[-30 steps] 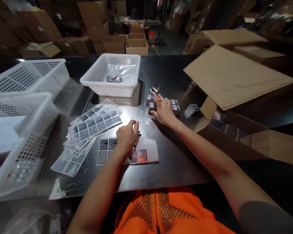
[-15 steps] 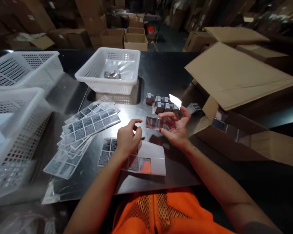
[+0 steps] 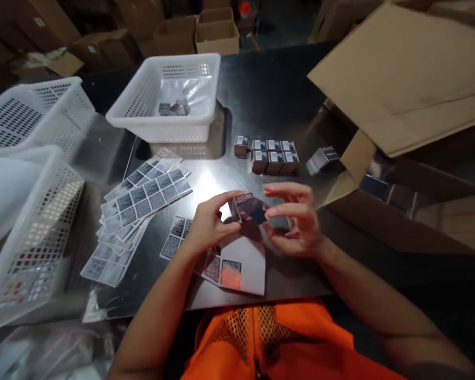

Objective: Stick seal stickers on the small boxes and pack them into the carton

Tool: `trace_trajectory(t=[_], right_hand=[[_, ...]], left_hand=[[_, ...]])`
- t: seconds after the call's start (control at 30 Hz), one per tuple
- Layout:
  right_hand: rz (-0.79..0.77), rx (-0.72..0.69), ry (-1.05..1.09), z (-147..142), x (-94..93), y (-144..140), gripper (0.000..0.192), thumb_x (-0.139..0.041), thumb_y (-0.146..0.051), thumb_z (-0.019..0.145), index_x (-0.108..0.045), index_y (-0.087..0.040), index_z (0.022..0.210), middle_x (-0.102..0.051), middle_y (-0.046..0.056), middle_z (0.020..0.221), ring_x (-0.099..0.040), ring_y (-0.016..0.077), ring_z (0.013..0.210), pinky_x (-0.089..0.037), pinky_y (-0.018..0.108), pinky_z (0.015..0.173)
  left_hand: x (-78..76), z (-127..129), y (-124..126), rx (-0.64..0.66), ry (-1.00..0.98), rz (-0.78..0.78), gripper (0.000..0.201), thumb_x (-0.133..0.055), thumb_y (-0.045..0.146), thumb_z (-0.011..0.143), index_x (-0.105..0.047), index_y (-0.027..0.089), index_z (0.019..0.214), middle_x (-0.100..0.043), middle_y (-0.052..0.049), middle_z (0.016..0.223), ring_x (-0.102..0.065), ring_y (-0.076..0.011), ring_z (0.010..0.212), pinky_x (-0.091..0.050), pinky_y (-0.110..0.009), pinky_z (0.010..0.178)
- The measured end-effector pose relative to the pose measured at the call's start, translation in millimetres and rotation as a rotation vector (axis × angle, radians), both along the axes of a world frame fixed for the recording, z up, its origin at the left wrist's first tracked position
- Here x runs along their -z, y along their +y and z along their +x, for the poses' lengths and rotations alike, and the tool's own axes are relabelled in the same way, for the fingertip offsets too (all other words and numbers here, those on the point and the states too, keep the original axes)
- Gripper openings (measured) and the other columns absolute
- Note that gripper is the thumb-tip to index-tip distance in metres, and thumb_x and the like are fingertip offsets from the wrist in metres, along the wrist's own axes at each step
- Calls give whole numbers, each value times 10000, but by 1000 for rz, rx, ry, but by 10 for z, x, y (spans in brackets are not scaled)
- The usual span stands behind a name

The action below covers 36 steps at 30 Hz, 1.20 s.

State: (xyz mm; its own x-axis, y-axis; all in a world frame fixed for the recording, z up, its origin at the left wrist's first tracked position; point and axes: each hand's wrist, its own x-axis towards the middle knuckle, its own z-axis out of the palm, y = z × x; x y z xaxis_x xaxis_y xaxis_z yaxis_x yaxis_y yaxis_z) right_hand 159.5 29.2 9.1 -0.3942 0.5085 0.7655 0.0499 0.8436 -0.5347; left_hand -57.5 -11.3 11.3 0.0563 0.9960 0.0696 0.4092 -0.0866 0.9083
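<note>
Head view. Both hands hold one small dark box [image 3: 250, 208] above the table [image 3: 261, 100], over a partly used label sheet [image 3: 237, 261]. The left hand [image 3: 209, 224] pinches the box's near-left edge with thumb and fingertips; the right hand [image 3: 296, 219] grips its right side, fingers spread and blurred. Whether a label sits under the left fingertips cannot be told.

Judged from the scene, a label is going onto the box: it is best held still in the right hand while the left sets the label square and presses it flat from one edge.

A fan of label sheets [image 3: 142, 203] lies to the left, a row of boxes [image 3: 273, 155] beyond the hands, a white basket [image 3: 164, 100] farther back.

Half a second ago only the right hand held the box, farther from the body; the left has since closed on it.
</note>
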Motion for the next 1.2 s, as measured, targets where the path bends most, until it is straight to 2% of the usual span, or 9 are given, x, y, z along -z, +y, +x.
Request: trace_trajectory(t=[0.03, 0.1, 0.2, 0.3, 0.4, 0.63, 0.87, 1.03, 1.2], right_hand=[[-93, 30, 44, 40, -33, -15, 385, -693, -71, 829, -655, -314, 1126, -604, 76, 1320, -625, 274, 1262, -588, 494, 1026], [-229, -26, 153, 101, -94, -22, 235, -711, -121, 867, -682, -304, 1011, -694, 45, 1114, -690, 255, 1126, -603, 474, 976], [-490, -157, 247, 126, -162, -12, 99, -739, -188, 901, -694, -269, 936, -700, -5, 852, -719, 173, 845, -620, 342, 811], [-794, -146, 178, 114, -210, -10, 117, -800, -247, 871, -709, -244, 943, -718, -11, 894, -703, 122, 801, -596, 253, 767], [-940, -159, 98, 113, -239, -13, 169, -818, -306, 857, -718, -233, 972, -735, -6, 918, -704, 119, 807, -585, 237, 767], [-1014, -98, -46, 113, -228, -35, 241, -812, -389, 847, -720, -195, 958, -722, 9, 825, -679, 137, 733, -537, 242, 662], [-1028, -73, -44, 108, -186, -43, 417, -822, -342, 826, -600, -231, 1162, -697, -37, 757, -676, 134, 678, -524, 250, 633], [-1028, -14, -59, 106, -172, -52, 474, -859, -376, 785, -542, -247, 1114, -697, -46, 762, -680, 136, 682, -509, 249, 624], [-1024, 0, -60, 101, -179, -67, 483, -856, -415, 787, -524, -249, 1097, -694, -44, 764, -688, 143, 677, -508, 253, 607]], left_hand=[[20, 7, 4, -9, -11, -7, 571, -790, 239, 704, -720, 250, 1271, -768, -39, 1138, -412, -30, 500, -318, -189, 458], [52, 18, 8, -5, -32, -22, 566, -810, 275, 716, -723, 275, 1276, -763, -38, 1161, -317, 0, 450, -230, -177, 410], [67, 34, 4, 6, -48, -31, 562, -836, 330, 724, -729, 296, 1275, -764, -37, 1125, -320, 3, 440, -202, -168, 393], [55, 50, -9, 44, -28, -37, 549, -846, 329, 726, -739, 294, 1264, -772, -28, 1068, -327, -8, 449, -224, -162, 393], [45, 62, -22, 83, -5, -37, 544, -845, 282, 724, -746, 294, 1258, -773, -12, 1038, -344, -14, 464, -254, -157, 406], [55, 75, -46, 80, 28, -69, 565, -818, 240, 724, -735, 307, 1279, -760, 8, 978, -315, -7, 450, -235, -163, 406], [58, 100, -40, 107, 38, -18, 528, -826, 249, 732, -750, 299, 1252, -795, -12, 1044, -394, -28, 496, -266, -160, 424], [48, 99, -39, 114, 43, -27, 529, -807, 218, 741, -748, 294, 1261, -795, -3, 1044, -389, -21, 490, -263, -162, 426], [54, 100, -43, 100, 81, -37, 529, -817, 246, 745, -747, 299, 1266, -798, -13, 1045, -490, -47, 550, -291, -162, 443]])
